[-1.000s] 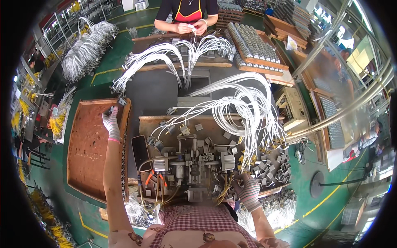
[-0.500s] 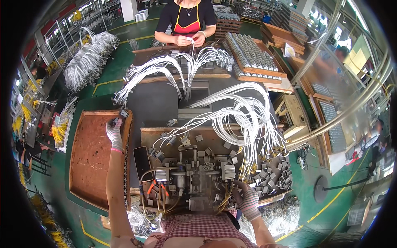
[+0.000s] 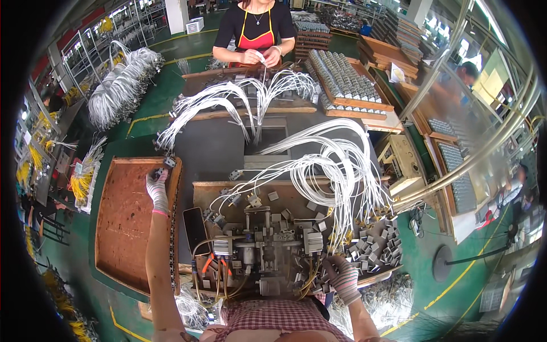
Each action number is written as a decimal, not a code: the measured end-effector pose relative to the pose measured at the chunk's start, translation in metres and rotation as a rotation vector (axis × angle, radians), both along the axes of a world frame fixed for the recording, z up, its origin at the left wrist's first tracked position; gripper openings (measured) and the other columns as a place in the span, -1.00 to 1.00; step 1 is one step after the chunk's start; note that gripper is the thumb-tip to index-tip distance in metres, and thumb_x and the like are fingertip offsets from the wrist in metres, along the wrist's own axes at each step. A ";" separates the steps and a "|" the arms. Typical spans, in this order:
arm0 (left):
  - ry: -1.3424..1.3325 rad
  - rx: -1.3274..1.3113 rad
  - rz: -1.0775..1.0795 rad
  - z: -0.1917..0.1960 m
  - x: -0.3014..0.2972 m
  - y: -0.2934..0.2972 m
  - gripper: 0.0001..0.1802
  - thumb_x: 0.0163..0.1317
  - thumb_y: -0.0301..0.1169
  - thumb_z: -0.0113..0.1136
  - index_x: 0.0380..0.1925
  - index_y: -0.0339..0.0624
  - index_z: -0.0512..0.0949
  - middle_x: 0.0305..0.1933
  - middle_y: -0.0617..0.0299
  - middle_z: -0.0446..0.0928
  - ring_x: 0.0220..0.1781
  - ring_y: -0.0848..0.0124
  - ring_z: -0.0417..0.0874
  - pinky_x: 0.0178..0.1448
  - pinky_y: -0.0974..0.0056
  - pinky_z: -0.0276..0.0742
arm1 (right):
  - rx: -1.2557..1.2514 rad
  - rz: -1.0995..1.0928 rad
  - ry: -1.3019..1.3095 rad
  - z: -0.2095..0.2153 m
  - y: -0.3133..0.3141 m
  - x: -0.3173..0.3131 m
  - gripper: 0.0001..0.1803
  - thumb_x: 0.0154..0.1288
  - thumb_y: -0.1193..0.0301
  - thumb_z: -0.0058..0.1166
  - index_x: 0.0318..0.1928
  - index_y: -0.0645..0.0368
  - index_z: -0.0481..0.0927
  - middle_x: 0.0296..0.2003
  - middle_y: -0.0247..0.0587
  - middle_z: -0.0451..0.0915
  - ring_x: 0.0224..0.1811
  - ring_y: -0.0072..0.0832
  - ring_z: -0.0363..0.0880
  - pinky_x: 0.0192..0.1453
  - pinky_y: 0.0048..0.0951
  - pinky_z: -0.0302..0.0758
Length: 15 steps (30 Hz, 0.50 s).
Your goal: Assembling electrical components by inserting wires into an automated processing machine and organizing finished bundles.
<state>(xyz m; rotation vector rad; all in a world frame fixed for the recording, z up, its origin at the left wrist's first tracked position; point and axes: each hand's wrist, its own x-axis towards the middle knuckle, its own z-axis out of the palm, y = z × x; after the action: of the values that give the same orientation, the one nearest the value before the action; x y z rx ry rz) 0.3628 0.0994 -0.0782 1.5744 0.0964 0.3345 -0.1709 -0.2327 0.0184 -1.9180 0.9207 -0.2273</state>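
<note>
Your left hand point(image 3: 156, 191), gloved, stretched out to far rim of wooden tray point(image 3: 122, 228), fingers pinching small grey connector point(image 3: 157, 173). Your right hand point(image 3: 342, 276) rests at machine point(image 3: 265, 251) edge beside loose metal parts point(image 3: 376, 248); grip unclear.

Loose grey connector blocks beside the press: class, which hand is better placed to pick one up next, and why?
Probably the right hand: it rests at the press edge beside the grey connector blocks. The left hand is stretched out to the wooden tray.
</note>
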 end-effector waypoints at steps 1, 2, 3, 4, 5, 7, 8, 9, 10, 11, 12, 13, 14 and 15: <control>-0.009 -0.019 -0.014 0.001 0.000 -0.001 -0.57 -0.03 -0.64 0.46 -0.12 -0.24 0.54 -0.20 0.34 0.58 -0.23 0.51 0.52 -0.04 0.41 0.49 | -0.060 0.021 -0.030 -0.007 -0.001 -0.002 -0.84 0.25 0.39 0.21 -0.25 0.22 0.64 -0.44 -0.11 0.64 -0.43 -0.40 0.63 -0.32 -0.38 0.51; -0.019 -0.037 -0.027 0.002 -0.001 -0.001 -0.57 -0.03 -0.64 0.45 -0.12 -0.24 0.54 -0.20 0.34 0.58 -0.23 0.51 0.52 -0.04 0.41 0.49 | -0.119 0.044 -0.060 -0.011 -0.001 -0.002 -0.82 0.28 0.35 0.19 -0.24 0.22 0.63 -0.46 -0.10 0.61 -0.48 -0.35 0.61 -0.39 -0.35 0.48; -0.019 -0.037 -0.025 0.002 -0.001 -0.002 -0.57 -0.03 -0.64 0.45 -0.12 -0.24 0.54 -0.20 0.34 0.58 -0.23 0.51 0.52 -0.04 0.41 0.49 | -0.119 0.046 -0.061 -0.012 -0.001 -0.001 -0.82 0.28 0.35 0.19 -0.24 0.22 0.63 -0.46 -0.10 0.61 -0.48 -0.35 0.61 -0.39 -0.35 0.48; -0.012 -0.026 -0.018 0.002 -0.002 -0.002 -0.58 -0.03 -0.64 0.46 -0.13 -0.23 0.54 -0.21 0.34 0.58 -0.24 0.51 0.52 -0.05 0.40 0.50 | -0.140 0.048 -0.051 -0.013 0.000 -0.001 -0.81 0.27 0.35 0.20 -0.24 0.22 0.63 -0.46 -0.09 0.61 -0.47 -0.35 0.61 -0.38 -0.34 0.49; -0.006 -0.016 -0.010 0.002 -0.002 -0.001 -0.58 -0.03 -0.64 0.46 -0.14 -0.23 0.55 -0.21 0.34 0.58 -0.24 0.51 0.52 -0.05 0.40 0.50 | -0.161 0.051 -0.042 -0.013 0.000 -0.001 -0.81 0.27 0.35 0.21 -0.24 0.23 0.63 -0.45 -0.08 0.61 -0.46 -0.34 0.62 -0.37 -0.33 0.49; -0.012 -0.029 -0.011 0.003 -0.001 0.000 -0.58 -0.03 -0.63 0.46 -0.14 -0.22 0.55 -0.21 0.35 0.58 -0.24 0.51 0.52 -0.05 0.41 0.50 | -0.171 0.055 -0.046 -0.020 -0.003 -0.002 -0.80 0.27 0.34 0.21 -0.25 0.23 0.63 -0.45 -0.08 0.61 -0.48 -0.35 0.61 -0.39 -0.35 0.48; -0.017 -0.042 -0.016 0.003 -0.001 -0.001 -0.59 -0.03 -0.63 0.46 -0.15 -0.22 0.55 -0.21 0.35 0.58 -0.24 0.51 0.52 -0.05 0.41 0.50 | -0.182 0.056 -0.049 -0.020 -0.004 -0.001 -0.79 0.26 0.33 0.22 -0.25 0.23 0.63 -0.45 -0.08 0.61 -0.51 -0.37 0.60 -0.41 -0.36 0.48; -0.017 -0.043 -0.017 0.002 -0.001 -0.002 -0.59 -0.03 -0.63 0.46 -0.15 -0.22 0.55 -0.21 0.35 0.58 -0.24 0.51 0.52 -0.05 0.41 0.50 | -0.183 0.056 -0.048 -0.017 -0.004 0.000 -0.79 0.26 0.33 0.22 -0.25 0.23 0.63 -0.45 -0.08 0.61 -0.51 -0.37 0.60 -0.41 -0.36 0.48; -0.008 -0.031 -0.008 0.002 -0.001 -0.003 -0.59 -0.03 -0.63 0.46 -0.15 -0.22 0.55 -0.21 0.35 0.59 -0.24 0.50 0.52 -0.04 0.41 0.50 | -0.126 0.033 -0.030 -0.011 -0.003 0.001 -0.80 0.27 0.33 0.22 -0.26 0.24 0.62 -0.46 -0.09 0.61 -0.54 -0.39 0.59 -0.44 -0.39 0.47; -0.001 -0.017 0.003 0.001 0.000 -0.001 -0.60 -0.03 -0.64 0.46 -0.15 -0.21 0.56 -0.21 0.35 0.59 -0.23 0.50 0.52 -0.04 0.41 0.49 | -0.069 0.013 -0.013 -0.004 -0.002 0.003 -0.80 0.27 0.34 0.22 -0.27 0.24 0.62 -0.47 -0.11 0.61 -0.56 -0.42 0.58 -0.46 -0.42 0.46; -0.003 -0.018 0.005 0.000 0.001 0.000 -0.60 -0.03 -0.64 0.46 -0.15 -0.21 0.56 -0.21 0.35 0.59 -0.23 0.50 0.52 -0.04 0.41 0.49 | -0.069 0.015 -0.015 0.000 -0.001 0.005 -0.80 0.27 0.34 0.22 -0.27 0.24 0.62 -0.47 -0.11 0.61 -0.56 -0.42 0.58 -0.46 -0.42 0.46; -0.002 -0.025 0.008 -0.001 0.002 0.001 -0.60 -0.03 -0.64 0.45 -0.15 -0.22 0.56 -0.21 0.35 0.59 -0.23 0.50 0.52 -0.03 0.41 0.49 | 0.037 -0.036 -0.019 0.004 0.001 0.007 -0.83 0.25 0.38 0.23 -0.29 0.25 0.62 -0.50 -0.18 0.61 -0.53 -0.52 0.55 -0.43 -0.45 0.47; 0.000 -0.033 0.007 -0.002 0.002 0.000 -0.59 -0.03 -0.65 0.45 -0.15 -0.22 0.55 -0.21 0.35 0.59 -0.23 0.50 0.52 -0.03 0.41 0.49 | 0.143 -0.091 -0.023 0.006 0.001 0.008 -0.86 0.23 0.42 0.23 -0.31 0.26 0.61 -0.52 -0.24 0.61 -0.49 -0.62 0.52 -0.39 -0.48 0.48; -0.002 -0.034 0.006 -0.003 0.003 -0.001 -0.59 -0.03 -0.65 0.45 -0.15 -0.22 0.55 -0.21 0.35 0.59 -0.23 0.50 0.52 -0.03 0.41 0.49 | 0.141 -0.092 -0.025 0.003 0.000 0.007 -0.86 0.23 0.42 0.23 -0.31 0.26 0.61 -0.52 -0.24 0.61 -0.49 -0.62 0.52 -0.39 -0.48 0.48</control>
<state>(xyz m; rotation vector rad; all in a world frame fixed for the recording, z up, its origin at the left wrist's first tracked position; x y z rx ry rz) 0.3655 0.0986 -0.0809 1.5402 0.1045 0.3371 -0.1639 -0.2325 0.0213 -1.7420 0.9833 -0.2338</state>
